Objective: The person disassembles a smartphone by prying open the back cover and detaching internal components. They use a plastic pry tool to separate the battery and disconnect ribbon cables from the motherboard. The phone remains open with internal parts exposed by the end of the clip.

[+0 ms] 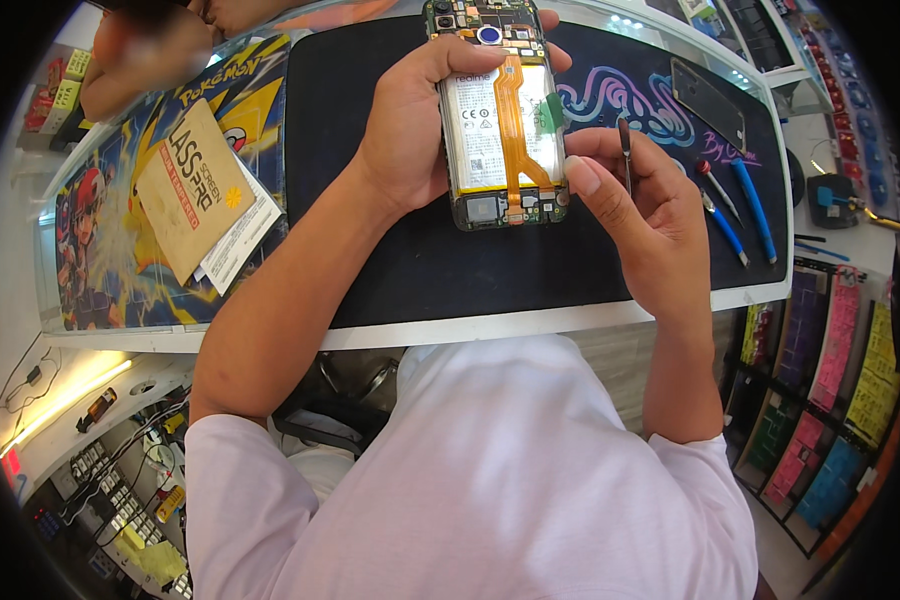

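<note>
My left hand [405,135] is closed around an opened smartphone [475,130], held upright over the black mat [390,290], its thumb lying across the upper part. The phone shows a silver battery, circuit boards and an orange ribbon cable [513,120] running down its middle. My right hand [650,220] is beside the phone's lower right, its fingers curled round a thin dark tool [626,150] held upright. The thumb is at the phone's edge; whether it touches cannot be made out.
A dark panel [708,105], a red-tipped screwdriver [720,190] and blue-handled tools [755,210] lie on the mat's right. A paper sleeve [190,190] rests on a colourful cartoon mat at left. Another person's arm [120,80] is at the upper left. Racks of parts [830,350] stand at right.
</note>
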Motion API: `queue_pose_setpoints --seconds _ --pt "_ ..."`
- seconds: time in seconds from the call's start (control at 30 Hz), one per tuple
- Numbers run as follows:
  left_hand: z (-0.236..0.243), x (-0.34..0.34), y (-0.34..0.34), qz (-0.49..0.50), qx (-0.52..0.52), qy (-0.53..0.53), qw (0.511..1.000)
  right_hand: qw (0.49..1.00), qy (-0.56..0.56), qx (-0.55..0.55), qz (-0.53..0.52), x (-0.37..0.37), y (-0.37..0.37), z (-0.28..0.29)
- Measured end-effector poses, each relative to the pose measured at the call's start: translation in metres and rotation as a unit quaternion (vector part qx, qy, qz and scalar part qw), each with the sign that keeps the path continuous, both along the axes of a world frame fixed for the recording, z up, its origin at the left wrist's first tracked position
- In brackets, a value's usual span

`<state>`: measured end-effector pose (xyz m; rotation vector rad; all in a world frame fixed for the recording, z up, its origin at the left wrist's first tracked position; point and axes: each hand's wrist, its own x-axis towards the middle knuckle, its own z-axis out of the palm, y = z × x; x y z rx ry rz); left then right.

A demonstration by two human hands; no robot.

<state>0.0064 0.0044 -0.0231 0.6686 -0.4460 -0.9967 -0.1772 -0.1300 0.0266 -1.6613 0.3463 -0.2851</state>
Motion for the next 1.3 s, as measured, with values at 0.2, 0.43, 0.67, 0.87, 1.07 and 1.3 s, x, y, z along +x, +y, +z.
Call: queue_pose_setpoints --seconds 0.2,0.43,0.67,0.87,1.07,1.3 --pt "0.007 -0.012 0.000 0.011 -0.006 -0.039 0.999 0.984 -0.018 -0.165 -0.069 0.010 0.004 -0.011" --pt "0.015 -0.014 0.001 0.019 0.013 -0.062 0.998 0.994 -0.050 -0.001 -0.092 0.017 -0.003 -0.018" --pt "0.019 -0.016 -0.002 0.005 0.014 -0.044 0.999 0.993 -0.029 0.091 -0.072 0.016 -0.011 -0.014" --pt "0.017 -0.015 -0.004 -0.018 -0.014 -0.046 0.999 0.988 -0.048 0.126 -0.079 0.022 -0.009 -0.017" --pt "0.013 -0.014 -0.007 -0.002 -0.018 -0.011 1.000 0.995 -0.042 -0.007 -0.094 0.026 -0.007 -0.007" --pt "0.008 -0.005 -0.005 0.017 -0.030 0.040 0.999 0.989 -0.032 -0.146 -0.018 0.000 0.000 0.012"
